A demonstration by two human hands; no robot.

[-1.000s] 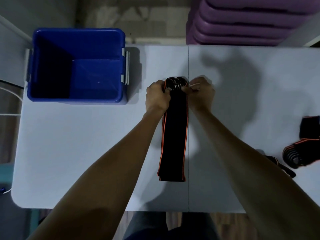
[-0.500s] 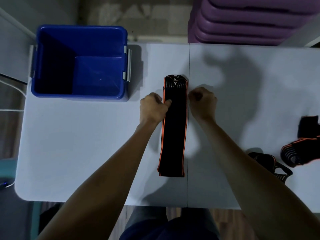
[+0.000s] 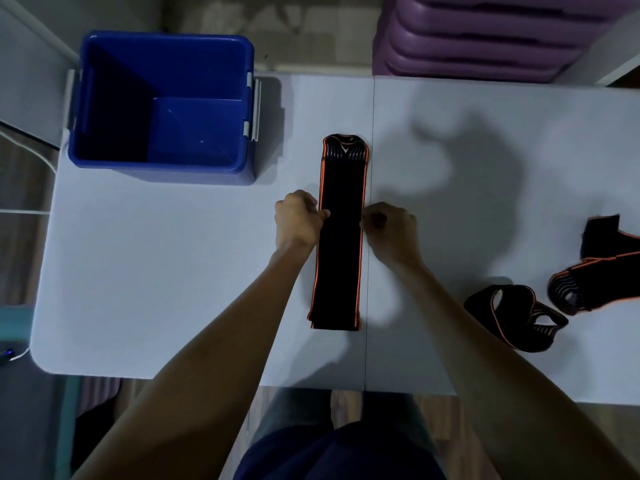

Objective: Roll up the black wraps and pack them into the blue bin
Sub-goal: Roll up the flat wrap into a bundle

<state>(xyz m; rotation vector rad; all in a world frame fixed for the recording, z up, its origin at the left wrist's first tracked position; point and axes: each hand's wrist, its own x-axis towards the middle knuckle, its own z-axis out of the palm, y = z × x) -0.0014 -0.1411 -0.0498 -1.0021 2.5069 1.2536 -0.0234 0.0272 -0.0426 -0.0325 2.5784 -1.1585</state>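
A long black wrap with orange edges (image 3: 341, 258) lies flat along the middle of the white table (image 3: 173, 271), folded into a stack of layers. My left hand (image 3: 298, 221) pinches its left edge about halfway along. My right hand (image 3: 389, 230) pinches the right edge at the same height. The blue bin (image 3: 162, 102) stands at the table's far left corner and looks empty. Two more black wraps lie loose at the right: one (image 3: 516, 317) near my right forearm, another (image 3: 595, 271) at the frame's edge.
A stack of purple plastic items (image 3: 485, 36) stands behind the table at the far right. A seam (image 3: 370, 358) runs down the tabletop just right of the wrap. The table's near edge is close to my body.
Both hands slid back along the wrap's edges from its far end to its middle. The wrap now lies straight and flat.
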